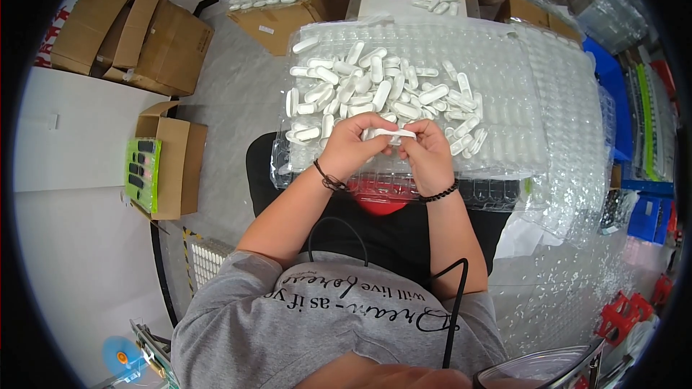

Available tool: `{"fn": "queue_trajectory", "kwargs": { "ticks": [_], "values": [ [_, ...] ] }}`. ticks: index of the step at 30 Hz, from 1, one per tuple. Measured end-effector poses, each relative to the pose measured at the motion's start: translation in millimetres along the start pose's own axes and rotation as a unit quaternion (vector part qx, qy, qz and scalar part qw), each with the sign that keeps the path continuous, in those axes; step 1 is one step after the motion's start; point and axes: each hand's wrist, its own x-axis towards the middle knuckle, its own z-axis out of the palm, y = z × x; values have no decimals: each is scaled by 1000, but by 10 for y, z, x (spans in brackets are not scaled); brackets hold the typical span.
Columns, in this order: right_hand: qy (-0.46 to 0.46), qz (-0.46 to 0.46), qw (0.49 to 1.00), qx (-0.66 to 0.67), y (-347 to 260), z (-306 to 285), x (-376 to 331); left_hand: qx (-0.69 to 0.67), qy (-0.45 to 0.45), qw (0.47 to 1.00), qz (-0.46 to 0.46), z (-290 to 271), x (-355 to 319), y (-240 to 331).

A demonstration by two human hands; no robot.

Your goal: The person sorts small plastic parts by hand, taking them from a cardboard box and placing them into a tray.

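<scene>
- Head view: left hand [349,145] and right hand [427,151] both pinch one white part [393,132] between fingertips, fingers narrow, held just above the near edge of the clear tray [504,101].
- Risk: grip is by fingertips only; a slip would likely drop the part into the pile [382,94] or off the tray's near edge onto the lap.
- Pile lies loose and heaped on the tray; a nudge from either wrist could scatter pieces.
- Tray stack overhangs the lap; leaning on it may tip it.
- Box [169,166] at left stands well apart, no hazard.
</scene>
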Motion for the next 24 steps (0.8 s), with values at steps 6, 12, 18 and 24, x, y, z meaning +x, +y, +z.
{"fn": "queue_trajectory", "kwargs": {
  "ticks": [6,12,18,24],
  "values": [
    [-47,19,998,21,-7,61,-74,-54,15,996,-68,-69,-56,70],
    [-151,-67,983,-86,46,223,-103,-400,34,916,-19,-60,22,-78],
    [77,-309,767,-557,-52,36,-46,-611,2,774,-167,-449,83,-77],
    [106,-156,670,-718,-75,-53,-50,-351,130,917,-135,-483,88,-58]
  ]
}}
